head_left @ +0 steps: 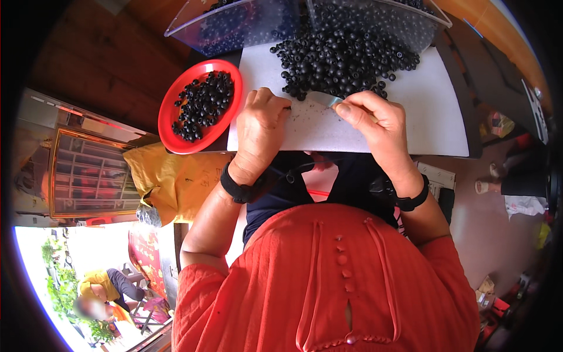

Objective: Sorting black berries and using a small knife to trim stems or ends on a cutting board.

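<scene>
My left hand [258, 126] is closed above the white board, its thumb and fingertips pinching a small black bead [287, 108] that is mostly hidden. My right hand [378, 120] grips the handle of a small knife [324, 98], whose short metal blade points left toward the pinched bead without touching it. Just beyond both hands, a heap of round black beads [346, 61], several with visible holes, spreads over the white board [434, 117]. Dark specks lie on the board between the hands. To the left, a red plate [166, 132] holds more black beads [205, 105].
Two clear plastic bins, a left one [234, 29] and a right one [422, 32], stand behind the heap with beads inside. A yellow bag [170, 176] is below the plate. Another person [105, 287] sits at the lower left, beyond a doorway.
</scene>
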`<move>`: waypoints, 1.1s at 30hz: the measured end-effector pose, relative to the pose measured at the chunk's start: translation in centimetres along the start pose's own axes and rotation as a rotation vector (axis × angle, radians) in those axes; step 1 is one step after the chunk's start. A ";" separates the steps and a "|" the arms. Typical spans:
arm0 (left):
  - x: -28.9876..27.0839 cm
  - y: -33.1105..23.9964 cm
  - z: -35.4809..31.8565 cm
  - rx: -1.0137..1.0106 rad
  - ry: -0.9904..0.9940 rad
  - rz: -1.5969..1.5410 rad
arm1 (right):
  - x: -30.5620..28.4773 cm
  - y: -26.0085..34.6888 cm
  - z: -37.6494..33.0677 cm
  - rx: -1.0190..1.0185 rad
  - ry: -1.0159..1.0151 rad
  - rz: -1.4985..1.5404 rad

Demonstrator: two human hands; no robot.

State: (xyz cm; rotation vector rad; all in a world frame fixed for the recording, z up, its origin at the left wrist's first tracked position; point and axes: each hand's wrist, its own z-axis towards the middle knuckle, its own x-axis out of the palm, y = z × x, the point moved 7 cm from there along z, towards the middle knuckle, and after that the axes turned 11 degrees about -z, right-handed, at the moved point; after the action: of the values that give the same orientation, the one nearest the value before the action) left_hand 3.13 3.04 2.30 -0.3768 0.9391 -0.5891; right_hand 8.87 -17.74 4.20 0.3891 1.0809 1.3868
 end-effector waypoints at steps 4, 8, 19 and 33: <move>0.7 -1.9 0.2 0.102 0.027 0.284 | 1.6 0.1 0.3 0.016 0.050 -0.022; 0.6 -1.1 0.4 0.109 -0.007 0.260 | 2.4 -0.8 0.3 0.054 0.062 -0.116; 1.5 0.8 -1.4 -0.532 -0.028 -1.288 | 2.5 -1.3 0.0 0.069 0.040 -0.129; 2.0 0.8 -1.7 -0.447 -0.042 -1.371 | 2.8 -1.5 0.0 0.035 0.031 -0.189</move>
State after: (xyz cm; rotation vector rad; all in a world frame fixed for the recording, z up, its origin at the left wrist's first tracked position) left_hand 2.86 2.34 -0.27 -1.4704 0.6563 -1.5958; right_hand 9.29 -15.53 2.04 0.2832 1.1386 1.2114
